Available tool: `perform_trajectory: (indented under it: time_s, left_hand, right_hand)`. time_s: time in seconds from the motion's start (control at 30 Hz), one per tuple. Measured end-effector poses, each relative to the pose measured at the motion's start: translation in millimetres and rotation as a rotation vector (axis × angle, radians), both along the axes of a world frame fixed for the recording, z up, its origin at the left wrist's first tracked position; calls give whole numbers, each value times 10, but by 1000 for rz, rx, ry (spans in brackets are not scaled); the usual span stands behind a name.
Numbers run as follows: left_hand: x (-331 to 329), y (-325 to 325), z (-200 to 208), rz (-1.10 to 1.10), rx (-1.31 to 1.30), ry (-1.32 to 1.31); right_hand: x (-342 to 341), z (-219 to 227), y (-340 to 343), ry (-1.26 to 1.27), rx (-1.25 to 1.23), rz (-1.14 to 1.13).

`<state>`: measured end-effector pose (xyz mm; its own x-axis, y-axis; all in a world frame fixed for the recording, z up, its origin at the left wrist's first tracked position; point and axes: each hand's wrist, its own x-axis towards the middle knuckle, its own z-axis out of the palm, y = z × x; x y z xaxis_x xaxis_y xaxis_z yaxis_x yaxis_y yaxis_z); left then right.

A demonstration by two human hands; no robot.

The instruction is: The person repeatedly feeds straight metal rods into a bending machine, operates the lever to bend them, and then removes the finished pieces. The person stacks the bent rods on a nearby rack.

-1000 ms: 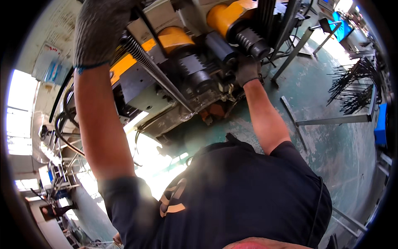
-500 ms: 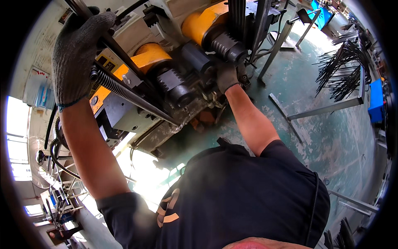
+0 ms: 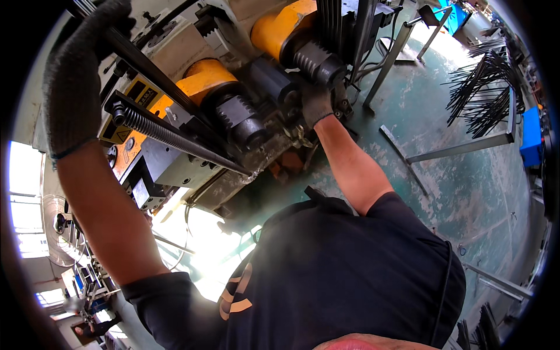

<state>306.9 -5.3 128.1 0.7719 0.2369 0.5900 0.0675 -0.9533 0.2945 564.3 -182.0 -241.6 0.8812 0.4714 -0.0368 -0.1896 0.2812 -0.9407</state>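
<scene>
My left hand [image 3: 74, 96], in a dark grey knitted glove, is raised at the upper left. Its fingers wrap round the upper part of a long dark metal bar [image 3: 154, 73], which slants down into the machine. Below that bar lies a rod with a coil spring [image 3: 154, 126]. My right hand [image 3: 317, 105], also gloved, reaches in beside a black cylinder [image 3: 273, 80] between ridged dark rollers [image 3: 240, 119]. The right fingers are hidden among the machine parts, so their grip does not show.
Yellow roller housings [image 3: 207, 80] stand on the machine ahead. To the right, a metal frame [image 3: 466, 147] stands on the worn green floor, with a pile of thin black rods [image 3: 484, 87] by it. A blue box [image 3: 530, 137] is at the far right, a fan [image 3: 58, 224] at the left.
My left hand has moved left and a little outward, and the upper end of the bar has tilted left with it. My right hand stays at nearly the same spot.
</scene>
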Motion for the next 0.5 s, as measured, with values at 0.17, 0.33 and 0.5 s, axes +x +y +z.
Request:
perform_trajectory:
  time_s: [0.17, 0.33, 0.5]
  left_hand:
    - [-136, -14, 98, 130, 489, -10]
    - [-183, 87, 10, 357, 614, 41]
    - [-257, 55, -171, 269, -259, 42]
  right_hand:
    - [-95, 44, 23, -134, -42, -27]
    - [-31, -1, -19, -140, -196, 0]
    - [-59, -226, -43, 170, -114, 126]
